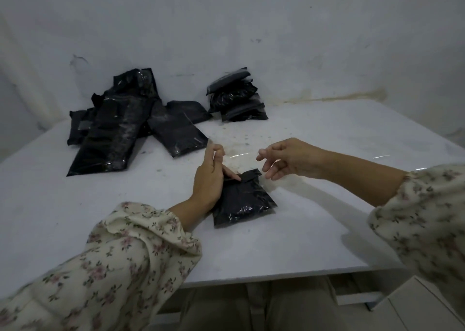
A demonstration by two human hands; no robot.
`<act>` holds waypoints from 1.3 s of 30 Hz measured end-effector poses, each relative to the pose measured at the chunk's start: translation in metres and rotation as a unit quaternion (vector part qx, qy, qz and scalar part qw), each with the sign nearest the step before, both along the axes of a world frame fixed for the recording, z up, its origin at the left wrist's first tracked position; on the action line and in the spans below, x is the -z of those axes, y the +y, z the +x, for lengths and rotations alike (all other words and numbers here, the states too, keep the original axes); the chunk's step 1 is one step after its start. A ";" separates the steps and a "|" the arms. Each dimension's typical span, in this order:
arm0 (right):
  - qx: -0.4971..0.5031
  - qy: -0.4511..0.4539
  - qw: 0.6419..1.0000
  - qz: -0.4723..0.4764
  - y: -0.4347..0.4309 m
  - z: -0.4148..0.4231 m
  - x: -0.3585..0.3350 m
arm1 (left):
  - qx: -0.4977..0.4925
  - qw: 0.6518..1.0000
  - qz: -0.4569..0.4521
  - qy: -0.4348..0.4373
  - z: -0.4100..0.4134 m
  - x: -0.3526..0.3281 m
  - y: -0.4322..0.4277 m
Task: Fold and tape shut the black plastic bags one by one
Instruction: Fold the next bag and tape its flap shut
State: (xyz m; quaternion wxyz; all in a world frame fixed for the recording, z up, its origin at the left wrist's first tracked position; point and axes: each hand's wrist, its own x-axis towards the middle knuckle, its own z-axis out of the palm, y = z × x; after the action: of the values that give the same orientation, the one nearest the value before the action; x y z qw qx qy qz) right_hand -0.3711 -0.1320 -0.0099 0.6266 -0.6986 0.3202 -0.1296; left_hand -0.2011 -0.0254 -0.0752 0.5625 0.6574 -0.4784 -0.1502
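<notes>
A small folded black plastic bag (242, 200) lies on the white table (289, 230) in front of me. My left hand (210, 179) rests on the bag's left side, and one finger presses the folded flap down. Its upper fingertips pinch one end of a thin clear tape strip (237, 156). My right hand (286, 159) hovers just above and to the right of the bag. It pinches the strip's other end between thumb and forefinger. The tape stretches between both hands over the bag's top edge and shows only as a faint glint.
A loose heap of unfolded black bags (118, 129) covers the far left of the table. A small stack of folded black bags (235, 95) sits at the back against the white wall. The table's front edge runs close to my lap.
</notes>
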 end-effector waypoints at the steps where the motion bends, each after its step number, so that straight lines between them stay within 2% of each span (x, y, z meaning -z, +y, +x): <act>1: -0.013 0.006 1.000 0.015 -0.002 0.001 -0.002 | -0.003 1.000 0.001 0.013 0.000 0.000 0.000; 7: -0.055 -0.005 0.994 0.094 -0.006 0.006 -0.003 | 0.001 0.999 -0.003 0.051 -0.001 -0.001 0.000; 10: -0.037 -0.020 0.987 0.153 -0.008 0.007 -0.002 | -0.001 0.998 -0.006 0.069 -0.001 -0.002 0.001; 19: -0.009 0.021 0.964 0.265 0.007 0.028 0.000 | -0.002 0.998 -0.005 0.063 -0.002 -0.001 0.002; 25: -0.006 0.012 0.968 0.251 0.009 0.041 -0.008 | 0.020 1.000 -0.006 0.004 0.002 -0.002 0.005; 31: -0.023 0.021 0.972 0.232 0.002 0.039 -0.005 | 0.067 0.990 0.004 -0.120 0.008 -0.005 0.010; 34: -0.024 0.035 0.974 0.224 0.000 0.035 -0.008 | 0.068 0.990 -0.004 -0.126 0.009 -0.005 0.010; 39: -0.071 0.084 0.965 0.236 -0.003 0.029 -0.015 | 0.072 0.994 -0.034 -0.076 0.011 0.001 0.007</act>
State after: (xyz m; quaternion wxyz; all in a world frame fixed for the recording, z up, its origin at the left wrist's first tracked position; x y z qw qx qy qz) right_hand -0.3426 -0.1351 0.0055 0.7521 -0.5601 0.3433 0.0536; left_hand -0.1898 -0.0188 -0.0767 0.5342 0.6109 -0.5711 -0.1236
